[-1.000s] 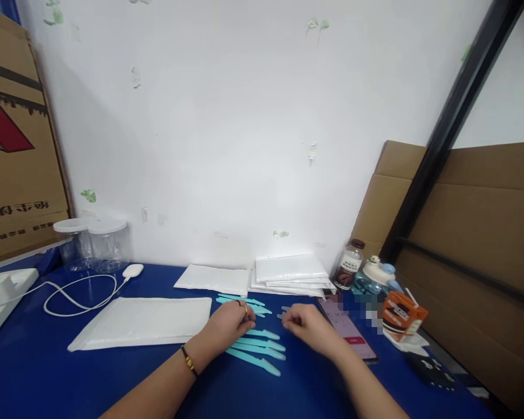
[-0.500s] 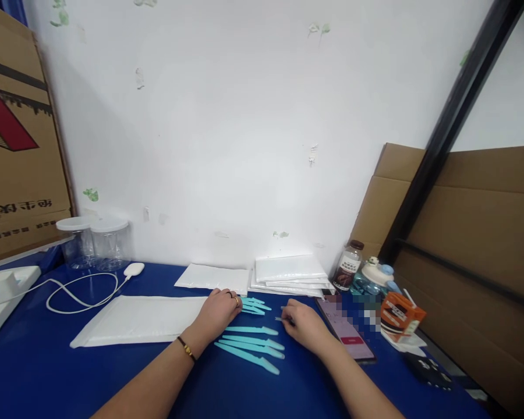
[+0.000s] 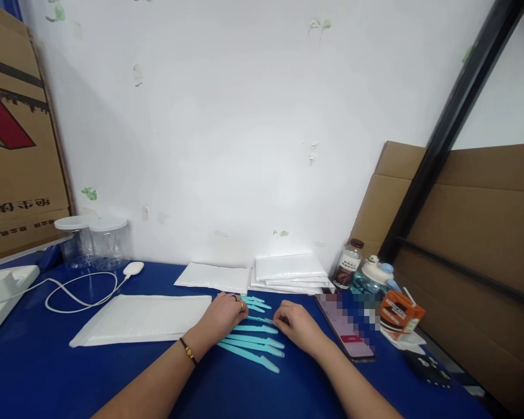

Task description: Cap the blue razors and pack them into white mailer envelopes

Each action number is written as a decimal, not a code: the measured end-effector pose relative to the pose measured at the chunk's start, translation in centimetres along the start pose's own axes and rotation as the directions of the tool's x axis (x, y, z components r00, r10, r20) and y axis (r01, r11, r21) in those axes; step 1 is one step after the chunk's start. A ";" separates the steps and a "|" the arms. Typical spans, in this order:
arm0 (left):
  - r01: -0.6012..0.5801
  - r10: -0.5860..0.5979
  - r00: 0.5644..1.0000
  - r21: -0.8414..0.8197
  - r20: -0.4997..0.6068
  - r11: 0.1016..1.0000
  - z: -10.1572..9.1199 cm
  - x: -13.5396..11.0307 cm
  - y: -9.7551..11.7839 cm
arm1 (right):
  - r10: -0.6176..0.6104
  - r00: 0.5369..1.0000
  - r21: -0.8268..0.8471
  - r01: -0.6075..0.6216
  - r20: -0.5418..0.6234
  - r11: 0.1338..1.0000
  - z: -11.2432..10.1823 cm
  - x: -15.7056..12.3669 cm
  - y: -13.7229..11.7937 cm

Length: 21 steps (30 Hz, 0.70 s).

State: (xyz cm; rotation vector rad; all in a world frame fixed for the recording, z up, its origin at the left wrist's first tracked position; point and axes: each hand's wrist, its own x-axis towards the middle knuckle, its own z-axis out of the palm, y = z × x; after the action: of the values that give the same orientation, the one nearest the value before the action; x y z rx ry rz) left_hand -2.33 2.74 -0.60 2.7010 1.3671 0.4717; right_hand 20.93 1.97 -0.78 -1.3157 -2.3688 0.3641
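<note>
Between my two hands lies a teal eyebrow razor (image 3: 258,319). My left hand (image 3: 227,313) is closed, its fingers pinching the handle end. My right hand (image 3: 297,323) is closed at the opposite, blade end, where its fingertips hide the tip and any clear cap there. Nearer to me, several more teal razors (image 3: 255,343) lie fanned out on the blue table, blade ends to the right. A few others (image 3: 257,302) lie beyond my left hand, partly covered by it. Left of that hand rests a white padded envelope (image 3: 142,319).
Smaller white envelopes (image 3: 290,269) are stacked by the wall, beside a single one (image 3: 212,276). A phone (image 3: 347,331), brown-capped bottle (image 3: 348,265), water bottle (image 3: 371,278) and orange drink carton (image 3: 399,314) stand or lie to the right. Clear jars (image 3: 109,244) and a white cable (image 3: 76,302) are left.
My right hand has moved slightly left to the razor's blade end; clear pieces seen at its fingertips earlier are hidden now. My left hand has shifted a little right and nearer, onto this razor.
</note>
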 end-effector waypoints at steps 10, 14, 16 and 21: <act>0.033 -0.035 0.999 -0.085 -0.018 0.996 0.0 -0.1 -0.2 | 0.033 0.997 0.100 -0.027 -0.064 0.995 -2.0 -0.6 1.5; 0.138 -0.137 0.989 0.019 -0.051 0.990 -0.3 -0.1 -1.4 | 0.153 0.979 0.000 -0.155 -0.137 0.988 -3.6 -1.0 3.4; 0.152 -0.150 0.988 0.032 -0.046 0.988 -0.3 -0.2 -1.6 | 0.167 0.977 -0.049 -0.175 -0.130 0.983 -3.5 -1.1 3.6; 0.170 -0.171 0.985 -0.029 -0.038 0.985 -0.4 -0.3 -1.3 | 0.168 0.982 -0.210 -0.182 -0.083 0.961 -1.5 -0.5 2.6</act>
State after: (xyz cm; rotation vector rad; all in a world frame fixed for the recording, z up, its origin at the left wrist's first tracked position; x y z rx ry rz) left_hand -3.60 3.27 -0.54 2.5388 1.5743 0.5271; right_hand 23.85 2.95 -0.60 -1.6178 -2.2953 0.1125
